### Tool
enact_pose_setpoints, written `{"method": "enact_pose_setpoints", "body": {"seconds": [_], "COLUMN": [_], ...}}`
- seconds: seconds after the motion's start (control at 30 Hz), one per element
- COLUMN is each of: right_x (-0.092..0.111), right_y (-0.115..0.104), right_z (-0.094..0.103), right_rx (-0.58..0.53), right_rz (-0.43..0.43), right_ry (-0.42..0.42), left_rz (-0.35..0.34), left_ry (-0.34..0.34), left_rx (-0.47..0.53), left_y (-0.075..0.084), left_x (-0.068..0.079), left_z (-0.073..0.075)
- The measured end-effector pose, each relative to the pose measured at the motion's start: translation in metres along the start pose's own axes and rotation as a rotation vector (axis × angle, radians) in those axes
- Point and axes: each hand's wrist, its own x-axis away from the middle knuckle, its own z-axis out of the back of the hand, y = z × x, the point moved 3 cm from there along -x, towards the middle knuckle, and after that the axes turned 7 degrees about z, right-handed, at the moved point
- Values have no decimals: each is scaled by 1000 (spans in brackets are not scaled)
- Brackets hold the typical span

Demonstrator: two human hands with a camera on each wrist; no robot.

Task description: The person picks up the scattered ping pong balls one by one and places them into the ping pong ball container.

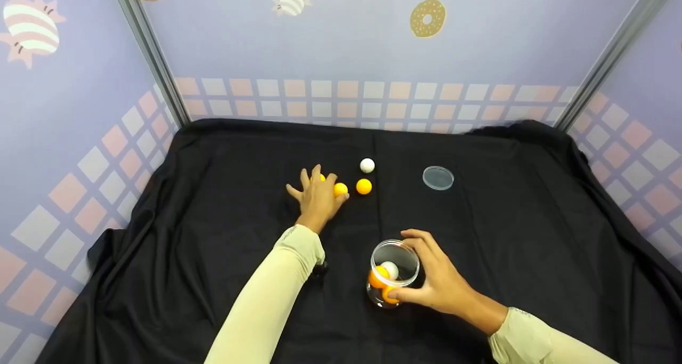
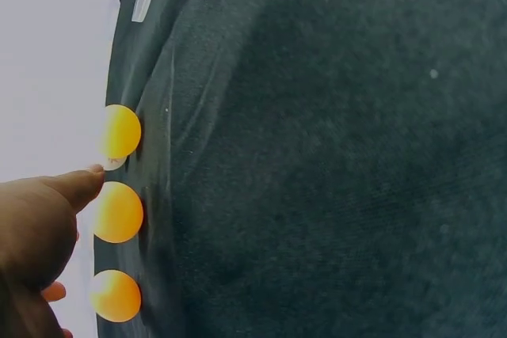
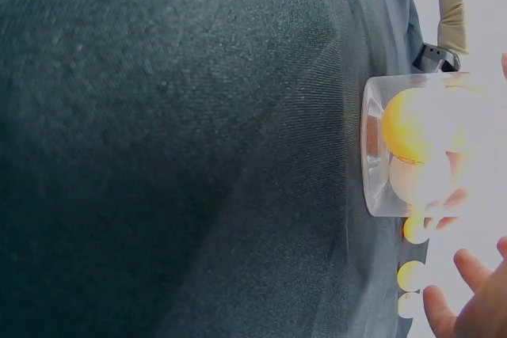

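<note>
My left hand point(image 1: 318, 196) reaches over loose table-tennis balls with its fingers spread. One orange ball point(image 1: 341, 189) lies between its thumb and index finger; another orange ball point(image 1: 322, 178) is partly hidden by the fingers. The left wrist view has the thumb right by an orange ball point(image 2: 119, 213). With thumb and fingers around its upper side, my right hand point(image 1: 439, 278) holds a clear, lidless plastic jar point(image 1: 394, 245). Inside the jar are orange balls point(image 1: 379, 276) and a white ball point(image 1: 390, 269); glare washes out part of it in the right wrist view.
An orange ball point(image 1: 364, 186) and a white ball point(image 1: 367, 165) lie to the right of the left hand. Farther right is a round clear lid point(image 1: 438, 178). Black cloth point(image 1: 256, 161) with folds covers the table, and patterned panels point(image 1: 351, 44) enclose it.
</note>
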Motion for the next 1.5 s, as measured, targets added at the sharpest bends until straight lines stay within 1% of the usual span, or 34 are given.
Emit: {"method": "enact_pose_setpoints", "body": {"seconds": [0.2,0.43,0.77,0.93,1.07,1.33,1.5], "right_x": [-1,-2,-1,0,0,0,1], "right_y": [-1,-1,-1,0,0,0,0], "right_z": [-1,-2,-2,-1,-1,-2,-1], "right_rx": [3,-2,5,14,10,17,23], "right_rz": [-5,24,9,-10,-14,7,14], "right_ry": [0,14,4,0,-2,1,5], "left_rz": [4,3,-14,-25,-35,-63,-88], "left_ry": [-11,16,32,44,49,44,61], "left_rx": [-6,-22,-28,-37,-23,-5,0], "left_y": [-4,-5,-5,-5,-4,-1,4], "left_x": [-1,0,-1,0,1,4,7], "left_z": [-4,-7,-12,-11,-11,-8,-5]}}
